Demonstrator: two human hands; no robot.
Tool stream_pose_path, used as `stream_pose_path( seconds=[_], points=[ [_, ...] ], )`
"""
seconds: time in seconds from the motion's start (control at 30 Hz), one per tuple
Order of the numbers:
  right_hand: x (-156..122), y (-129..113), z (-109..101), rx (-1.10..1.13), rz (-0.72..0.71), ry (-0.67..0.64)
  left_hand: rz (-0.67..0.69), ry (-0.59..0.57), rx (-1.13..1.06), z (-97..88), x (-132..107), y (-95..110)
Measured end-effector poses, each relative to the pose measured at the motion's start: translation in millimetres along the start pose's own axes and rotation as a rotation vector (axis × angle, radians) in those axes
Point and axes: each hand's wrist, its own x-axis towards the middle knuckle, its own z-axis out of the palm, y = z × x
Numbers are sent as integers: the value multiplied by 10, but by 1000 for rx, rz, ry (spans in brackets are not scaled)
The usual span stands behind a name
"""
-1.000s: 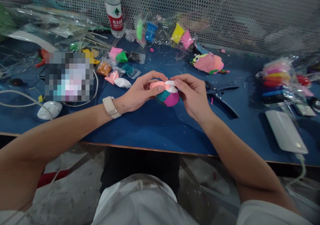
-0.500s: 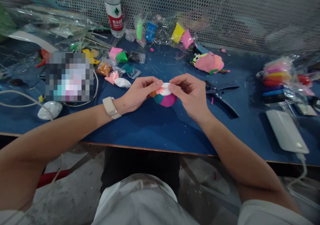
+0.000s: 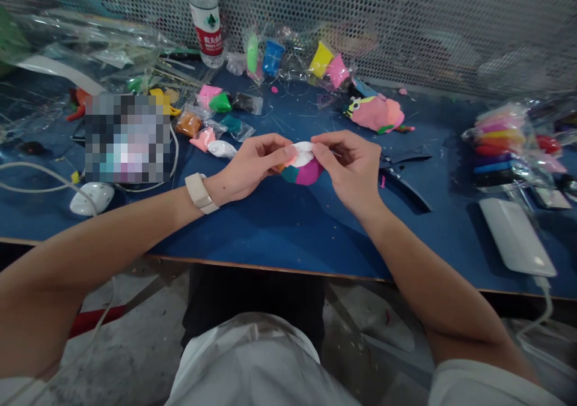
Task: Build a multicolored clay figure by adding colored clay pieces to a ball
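Between my two hands, above the blue table, is a rounded lump of modelling clay (image 3: pixel 306 173) with magenta, teal, orange, salmon and white patches. My left hand (image 3: pixel 261 163) grips its left side, thumb and fingers closed on the salmon and orange part. On the right, my right hand (image 3: pixel 351 169) pinches the white clay (image 3: pixel 303 148) along the top. The underside of the lump and some fingertips are hidden. Just right of my right hand lie dark-handled pliers or cutters (image 3: pixel 408 181), partly covered by the hand.
Small bags of coloured clay (image 3: pixel 220 103) lie left of centre, near a water bottle (image 3: pixel 208 30). A pink clay fish-like figure (image 3: pixel 376 115) sits behind the cutters. To the right are a stack of clay packs (image 3: pixel 500 148) and a white power bank (image 3: pixel 518 238) with a cable.
Both hands stay on the clay lump. It has moved slightly right and up, and my right hand has shifted a little to the right with the white clay's edge.
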Motion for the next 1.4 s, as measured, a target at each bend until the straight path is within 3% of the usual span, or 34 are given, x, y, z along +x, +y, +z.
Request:
stream_pose_path(
  seconds=[0.17,0.5,1.4],
  points=[
    [-2,-41,-13,-17,41,-7,83,22,42,17,9,-15],
    [27,-4,-39,-27,40,1,117,98,33,-9,33,4],
    [28,87,-20,105,110,-77,72,93,-51,-48,61,-53]
  ],
)
